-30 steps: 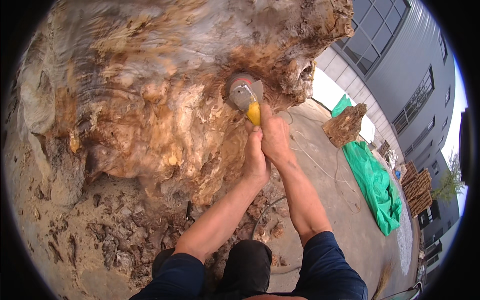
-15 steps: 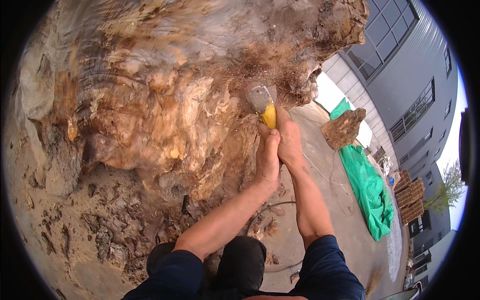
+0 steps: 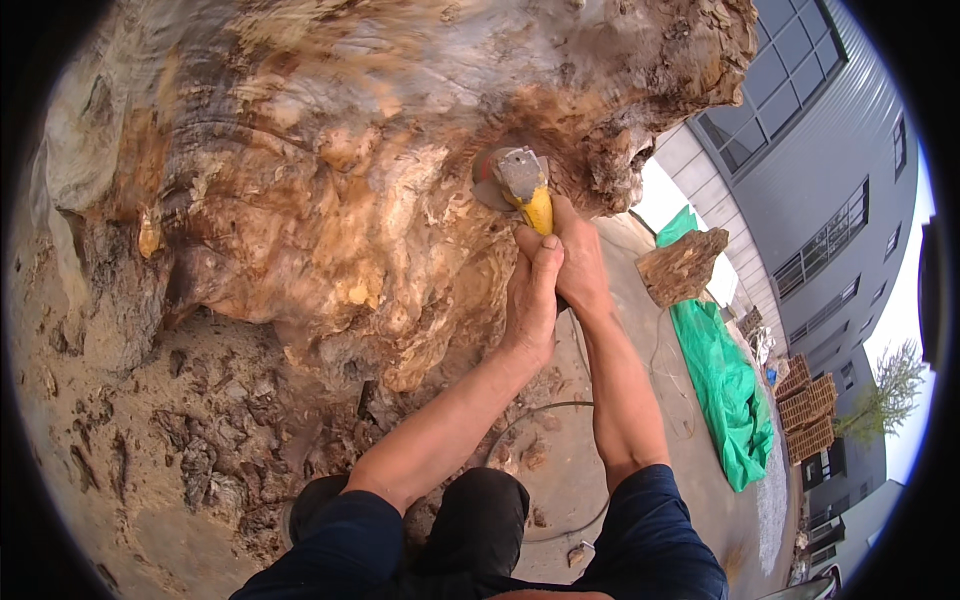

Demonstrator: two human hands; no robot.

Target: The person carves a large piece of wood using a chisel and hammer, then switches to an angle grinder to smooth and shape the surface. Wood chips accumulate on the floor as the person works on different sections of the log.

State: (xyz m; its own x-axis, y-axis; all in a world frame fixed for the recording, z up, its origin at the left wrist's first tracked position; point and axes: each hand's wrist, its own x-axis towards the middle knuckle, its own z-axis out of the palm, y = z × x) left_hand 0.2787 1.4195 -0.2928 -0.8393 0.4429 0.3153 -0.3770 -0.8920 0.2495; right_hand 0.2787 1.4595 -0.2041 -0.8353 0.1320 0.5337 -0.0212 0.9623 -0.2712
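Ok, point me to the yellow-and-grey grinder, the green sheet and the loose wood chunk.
Grinder (image 3: pixel 523 181): head view, on its grey front housing.
Green sheet (image 3: pixel 722 390): head view, on its crumpled middle.
Wood chunk (image 3: pixel 682 267): head view, on its broad brown face.

Top of stump (image 3: pixel 300 190) beyond the upper edge, rear of grinder (image 3: pixel 527 184) out of sight

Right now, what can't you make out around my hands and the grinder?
All in the head view:
Handle end of the yellow grinder: hidden by the left hand and right hand.
Part of the disc: hidden behind the grinder's head.
Top of the big wood piece: cut off by the upper edge.
Dark cable: partly hidden behind the right arm.
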